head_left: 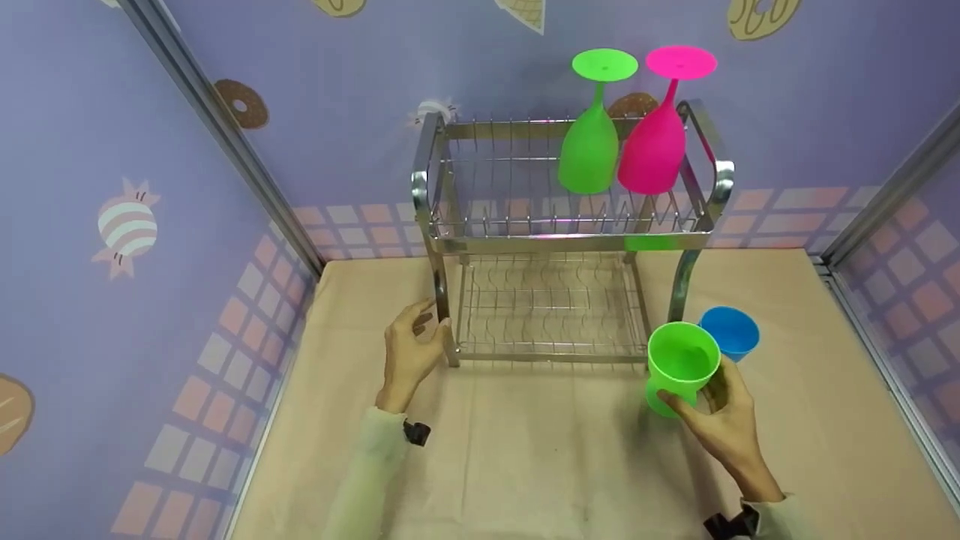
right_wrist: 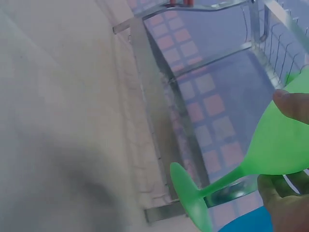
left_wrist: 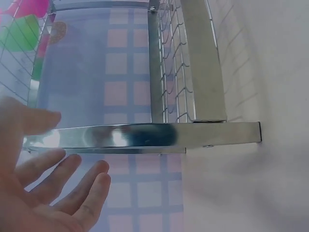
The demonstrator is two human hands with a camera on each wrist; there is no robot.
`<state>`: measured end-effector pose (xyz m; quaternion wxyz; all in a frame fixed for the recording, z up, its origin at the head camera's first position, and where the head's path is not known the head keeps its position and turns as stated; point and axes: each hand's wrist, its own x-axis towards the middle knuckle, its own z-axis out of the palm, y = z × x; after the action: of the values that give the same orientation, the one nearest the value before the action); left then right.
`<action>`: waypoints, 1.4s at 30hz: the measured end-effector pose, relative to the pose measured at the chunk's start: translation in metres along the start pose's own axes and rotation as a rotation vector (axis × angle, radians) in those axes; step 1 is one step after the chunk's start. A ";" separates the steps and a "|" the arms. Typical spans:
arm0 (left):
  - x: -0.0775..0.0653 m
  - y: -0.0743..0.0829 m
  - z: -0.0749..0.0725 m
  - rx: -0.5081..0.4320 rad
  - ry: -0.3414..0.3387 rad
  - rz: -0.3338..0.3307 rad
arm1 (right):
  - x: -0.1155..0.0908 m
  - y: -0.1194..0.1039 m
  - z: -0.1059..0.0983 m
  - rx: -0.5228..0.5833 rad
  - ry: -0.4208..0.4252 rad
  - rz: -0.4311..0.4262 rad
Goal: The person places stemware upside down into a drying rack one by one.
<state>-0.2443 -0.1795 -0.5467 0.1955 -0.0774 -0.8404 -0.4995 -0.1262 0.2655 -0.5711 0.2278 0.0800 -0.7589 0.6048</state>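
Note:
My right hand (head_left: 724, 420) grips a green goblet (head_left: 684, 356) by its bowl, upright, in front of the rack's right front leg. In the right wrist view the goblet's stem and round foot (right_wrist: 190, 198) show below the fingers. A blue cup (head_left: 729, 331) stands just behind that hand; its lower part is hidden. My left hand (head_left: 412, 349) is beside the left front leg of the metal dish rack (head_left: 570, 244), fingers loosely bent around the leg without a visible grip. Upside down on the upper tier sit a green goblet (head_left: 590, 150) and a pink goblet (head_left: 654, 150).
The rack's lower tier (head_left: 555, 307) is a wire shelf close to the table. A beige cloth (head_left: 525, 450) covers the table. Patterned purple walls (head_left: 360, 90) stand behind and at both sides, with metal posts (head_left: 225, 135) at the corners.

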 end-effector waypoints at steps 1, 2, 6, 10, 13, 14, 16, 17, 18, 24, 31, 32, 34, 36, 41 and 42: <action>0.000 0.001 -0.001 0.005 -0.002 0.020 | 0.002 -0.004 0.000 -0.011 -0.008 -0.018; -0.001 0.003 -0.001 0.012 -0.006 0.040 | 0.003 -0.007 0.001 -0.017 -0.016 -0.037; -0.004 0.014 -0.002 0.031 -0.021 0.107 | 0.011 -0.016 0.004 -0.077 -0.038 -0.109; -0.006 0.029 0.001 0.002 -0.077 0.141 | 0.018 -0.026 0.011 -0.156 -0.049 -0.169; -0.009 0.040 0.005 -0.037 -0.140 0.145 | 0.023 -0.034 0.016 -0.196 -0.070 -0.200; -0.010 0.044 0.006 -0.051 -0.159 0.146 | 0.025 -0.036 0.017 -0.211 -0.078 -0.214; -0.012 0.052 0.009 -0.069 -0.191 0.154 | 0.028 -0.041 0.020 -0.256 -0.087 -0.245; -0.014 0.055 0.011 -0.076 -0.204 0.156 | 0.030 -0.043 0.022 -0.280 -0.089 -0.262; -0.015 0.059 0.012 -0.084 -0.218 0.161 | 0.031 -0.045 0.023 -0.306 -0.089 -0.281; -0.027 0.077 0.021 -0.117 -0.279 0.181 | 0.037 -0.052 0.034 -0.440 -0.090 -0.371; -0.037 0.090 0.033 -0.120 -0.335 0.210 | 0.040 -0.051 0.047 -0.511 -0.127 -0.465; -0.038 0.092 0.035 -0.124 -0.350 0.204 | 0.040 -0.051 0.048 -0.537 -0.136 -0.472; -0.040 0.094 0.040 -0.120 -0.376 0.193 | 0.041 -0.051 0.050 -0.572 -0.148 -0.489; -0.042 0.096 0.046 -0.110 -0.398 0.181 | 0.041 -0.051 0.053 -0.592 -0.157 -0.508; -0.047 0.097 0.058 -0.118 -0.452 0.163 | 0.042 -0.053 0.060 -0.635 -0.191 -0.541; -0.048 0.097 0.060 -0.128 -0.461 0.166 | 0.042 -0.053 0.061 -0.648 -0.198 -0.543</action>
<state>-0.1842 -0.0763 -0.5128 0.0338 -0.2700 -0.8204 -0.5029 -0.1578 0.2000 -0.5157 0.3180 0.2588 -0.8791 0.2429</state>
